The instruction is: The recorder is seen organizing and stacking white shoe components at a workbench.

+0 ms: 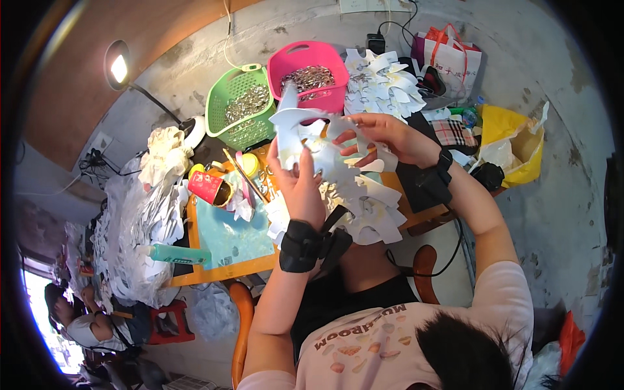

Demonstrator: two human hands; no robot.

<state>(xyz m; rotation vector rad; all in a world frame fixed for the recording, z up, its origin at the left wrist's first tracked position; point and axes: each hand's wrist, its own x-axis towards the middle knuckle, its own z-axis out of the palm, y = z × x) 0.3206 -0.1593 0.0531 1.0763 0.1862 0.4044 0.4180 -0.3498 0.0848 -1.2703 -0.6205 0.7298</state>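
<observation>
Both hands hold white paper cut-outs above a cluttered tabletop.

The left hand [300,185] is closed around a white paper cut-out [305,140], lifting it upright over the tabletop [221,270]. The right hand [383,136] pinches the same cut-out from the other side, fingers curled on its edge. More white cut-outs [370,214] lie stacked just below the hands. Behind them stand a pink basket [311,55] and a green basket [224,104], both with metal pieces inside. A red cup [207,187] lies tipped to the left, near a teal mat [227,237].
</observation>
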